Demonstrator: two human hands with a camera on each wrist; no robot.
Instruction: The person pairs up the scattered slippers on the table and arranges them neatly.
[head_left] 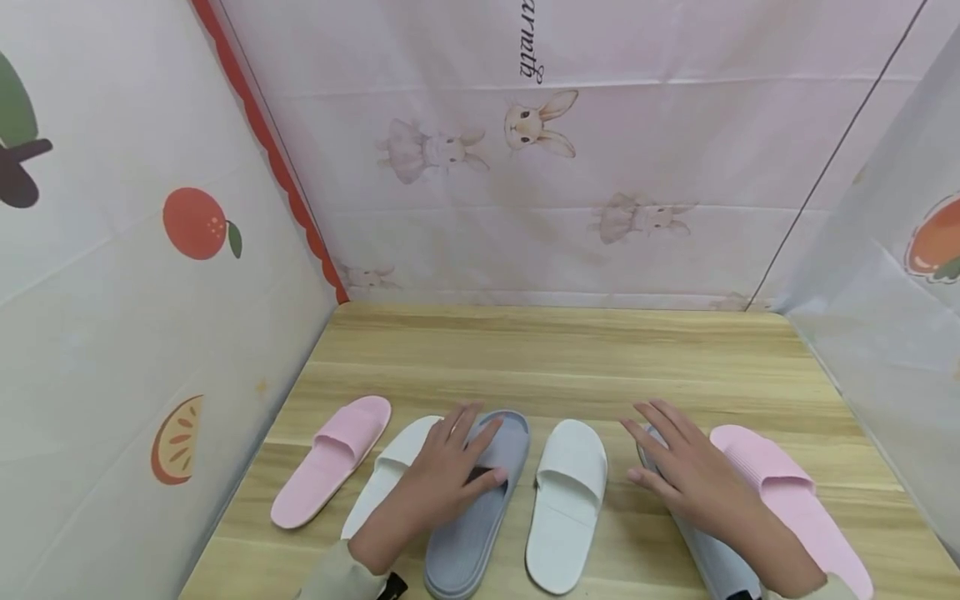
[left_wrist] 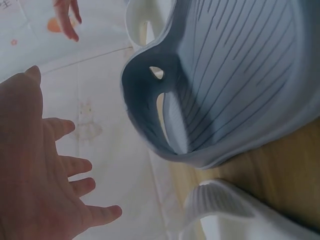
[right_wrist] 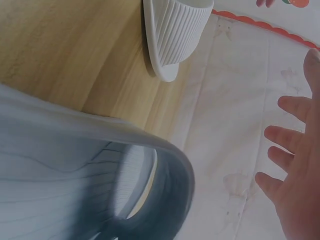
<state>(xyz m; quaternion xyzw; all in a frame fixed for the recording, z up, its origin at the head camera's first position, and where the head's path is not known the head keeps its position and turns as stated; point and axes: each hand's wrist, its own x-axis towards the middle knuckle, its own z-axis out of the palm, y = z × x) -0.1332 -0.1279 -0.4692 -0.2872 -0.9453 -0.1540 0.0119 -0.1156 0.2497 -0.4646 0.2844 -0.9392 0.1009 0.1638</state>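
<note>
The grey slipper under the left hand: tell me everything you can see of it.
The grey slipper is an open-toe slide of soft, foam-like material, with a wide strap and fine ribbed lines on the footbed. It lies sole-down on the wooden table, toe away from the person, between two white slippers. The left hand rests on its strap, fingers spread and fairly straight.

A grey slipper (head_left: 697,533) at lower right of the head view lies mostly hidden beneath the right hand (head_left: 693,475), its heel cut by the bottom edge. The left hand (head_left: 450,475) covers the strap of another grey slipper (head_left: 480,508). Lettering at top centre is cropped and unreadable.
</note>
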